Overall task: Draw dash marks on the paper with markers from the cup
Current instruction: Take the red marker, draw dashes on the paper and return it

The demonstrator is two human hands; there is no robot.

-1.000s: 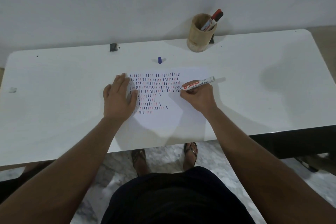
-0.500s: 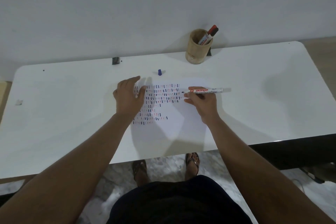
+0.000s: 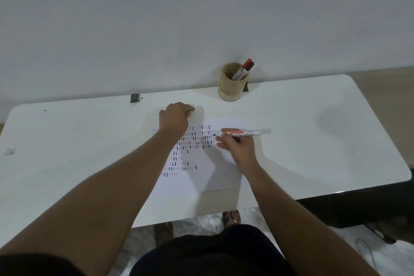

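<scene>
An uncapped white-barrelled marker with a red label (image 3: 243, 134) is pinched between the thumb and fingers of the right hand (image 3: 238, 149), its dark tip pointing left just past the fingertips and level with the upper rows of dashes, a hold judged to suit either another stroke or recapping. The left hand (image 3: 175, 116) is curled beyond the far edge of the white sheet of paper (image 3: 215, 172), fingers closed together (whether anything is gripped cannot be told). The paper lies flat on the white table (image 3: 313, 152), under and nearer than both hands, and is covered on its left half with rows of short dark and reddish dashes. Well beyond the fingers, a round wooden cup (image 3: 233, 84) is seen holding two capped markers (image 3: 243, 71).
</scene>
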